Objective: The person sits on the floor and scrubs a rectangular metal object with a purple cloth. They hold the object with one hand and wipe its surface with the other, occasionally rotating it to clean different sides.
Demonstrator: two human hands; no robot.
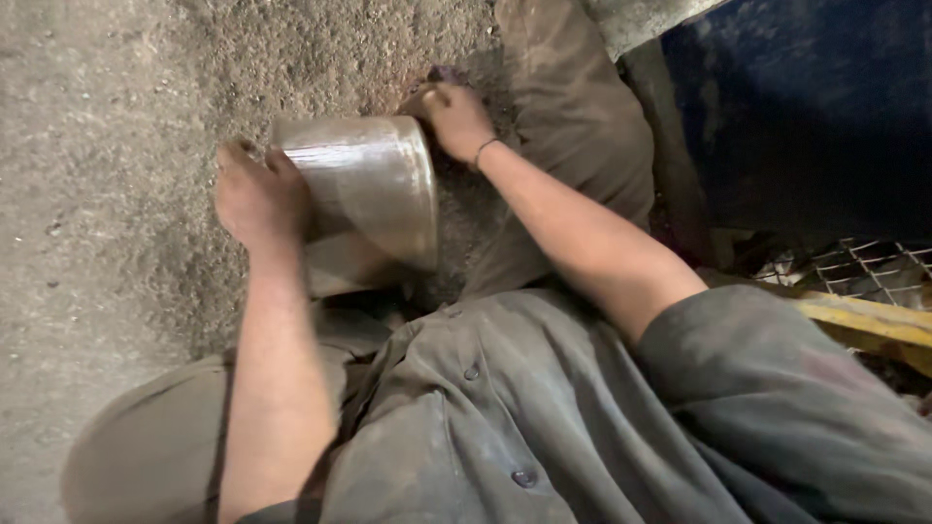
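Looking down from a head-worn camera, a seated person grips a shiny metal pot between both hands, low above a gritty, sandy floor and just in front of the knees. It is a straight-sided steel vessel tipped on its side, its wider rim facing the person's lap and its closed base turned away. Nothing can be seen inside; the opening points away from the camera, so its contents cannot be told.

At the pot's left wall, the left hand is curled with fingers pressed together around the metal, dusty with grit. Against the far upper edge, the right hand is closed with knuckles bent; a small dark thing under its fingers is too blurred to name. A thin band circles that wrist.

Judging from the grip, steadying the pot firmly with the left hand while the right presses evenly at the edge would keep the smooth metal from slipping.

Grey work clothes fill the foreground. A blue panel, wire mesh and a yellow bar lie to the right.
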